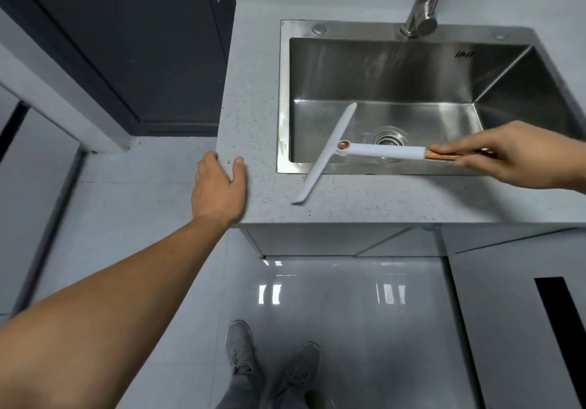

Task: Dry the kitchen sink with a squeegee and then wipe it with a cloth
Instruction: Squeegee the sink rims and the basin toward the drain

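Note:
A stainless steel sink is set into a speckled grey countertop, with a round drain in its floor. My right hand grips the wooden end of a white squeegee, whose long blade hangs over the sink's front left corner and the front rim. My left hand rests on the countertop's left front corner, fingers apart, holding nothing. No cloth is visible.
A steel faucet rises behind the sink. A dark cabinet door stands to the left. A shiny tiled floor lies below, with my grey shoes. A grey unit stands at the lower right.

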Demonstrator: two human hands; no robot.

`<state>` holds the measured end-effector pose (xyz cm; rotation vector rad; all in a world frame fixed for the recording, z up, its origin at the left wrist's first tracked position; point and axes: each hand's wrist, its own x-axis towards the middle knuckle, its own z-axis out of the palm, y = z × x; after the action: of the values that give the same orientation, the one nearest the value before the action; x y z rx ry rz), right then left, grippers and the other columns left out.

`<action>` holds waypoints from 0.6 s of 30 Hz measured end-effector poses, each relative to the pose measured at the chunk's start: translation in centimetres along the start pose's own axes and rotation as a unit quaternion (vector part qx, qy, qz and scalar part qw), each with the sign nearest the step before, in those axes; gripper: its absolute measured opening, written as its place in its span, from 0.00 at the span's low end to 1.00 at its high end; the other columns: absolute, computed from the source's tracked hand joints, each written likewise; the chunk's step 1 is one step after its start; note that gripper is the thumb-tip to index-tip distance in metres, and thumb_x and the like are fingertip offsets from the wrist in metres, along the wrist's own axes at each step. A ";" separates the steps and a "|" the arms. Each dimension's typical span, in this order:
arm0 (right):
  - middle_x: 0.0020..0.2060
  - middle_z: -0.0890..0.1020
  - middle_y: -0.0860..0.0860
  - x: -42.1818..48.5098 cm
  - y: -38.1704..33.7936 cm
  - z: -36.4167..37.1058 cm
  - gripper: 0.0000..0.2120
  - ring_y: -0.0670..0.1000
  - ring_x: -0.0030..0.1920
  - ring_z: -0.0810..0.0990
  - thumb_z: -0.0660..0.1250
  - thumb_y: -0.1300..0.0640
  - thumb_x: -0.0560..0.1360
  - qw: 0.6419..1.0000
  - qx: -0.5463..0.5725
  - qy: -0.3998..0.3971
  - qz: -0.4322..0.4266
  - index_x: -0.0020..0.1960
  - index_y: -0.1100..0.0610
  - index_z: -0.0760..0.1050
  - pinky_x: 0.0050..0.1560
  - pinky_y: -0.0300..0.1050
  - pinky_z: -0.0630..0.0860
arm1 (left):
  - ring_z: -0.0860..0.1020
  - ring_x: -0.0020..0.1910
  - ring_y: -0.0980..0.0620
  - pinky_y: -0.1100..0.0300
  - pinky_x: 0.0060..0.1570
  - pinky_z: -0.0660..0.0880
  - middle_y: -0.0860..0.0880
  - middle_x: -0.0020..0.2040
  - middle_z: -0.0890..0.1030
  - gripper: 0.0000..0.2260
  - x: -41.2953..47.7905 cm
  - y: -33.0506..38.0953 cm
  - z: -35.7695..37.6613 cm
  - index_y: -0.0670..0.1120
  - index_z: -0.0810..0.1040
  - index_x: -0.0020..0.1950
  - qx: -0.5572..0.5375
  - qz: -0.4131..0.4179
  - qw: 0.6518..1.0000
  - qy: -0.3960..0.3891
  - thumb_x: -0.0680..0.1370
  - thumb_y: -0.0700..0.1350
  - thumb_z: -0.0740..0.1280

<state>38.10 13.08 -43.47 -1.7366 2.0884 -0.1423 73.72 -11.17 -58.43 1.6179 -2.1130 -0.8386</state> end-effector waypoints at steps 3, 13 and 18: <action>0.48 0.86 0.40 -1.5 2.5 -1.2 0.20 0.52 0.42 0.84 0.64 0.42 0.73 0.999 0.014 0.016 0.032 0.63 0.25 0.71 0.41 0.52 0.81 | 0.74 0.62 0.41 0.42 0.64 0.70 0.42 0.64 0.74 0.26 0.0 0.4 -0.1 0.41 0.68 0.67 0.034 0.010 0.999 0.008 0.81 0.61 0.54; 0.37 0.83 0.47 5.5 -0.7 -2.9 0.15 0.51 0.34 0.83 0.71 0.56 0.76 0.975 0.188 -0.106 0.048 0.56 0.37 0.81 0.33 0.42 0.80 | 0.69 0.70 0.46 0.44 0.71 0.65 0.46 0.73 0.69 0.29 0.5 1.0 -0.1 0.45 0.67 0.73 -0.064 -0.006 0.998 -0.004 0.81 0.63 0.48; 0.37 0.84 0.51 10.3 -3.6 -1.5 0.07 0.47 0.30 0.75 0.67 0.44 0.77 0.967 0.170 -0.180 0.064 0.49 0.40 0.84 0.29 0.42 0.72 | 0.71 0.67 0.42 0.41 0.70 0.64 0.45 0.70 0.71 0.27 1.2 1.6 -0.1 0.44 0.69 0.69 -0.048 -0.016 0.999 0.010 0.82 0.61 0.49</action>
<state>39.47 2.12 -43.43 -1.3092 1.7817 -0.1276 72.27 -12.04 -57.44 1.6066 -2.0068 -0.9166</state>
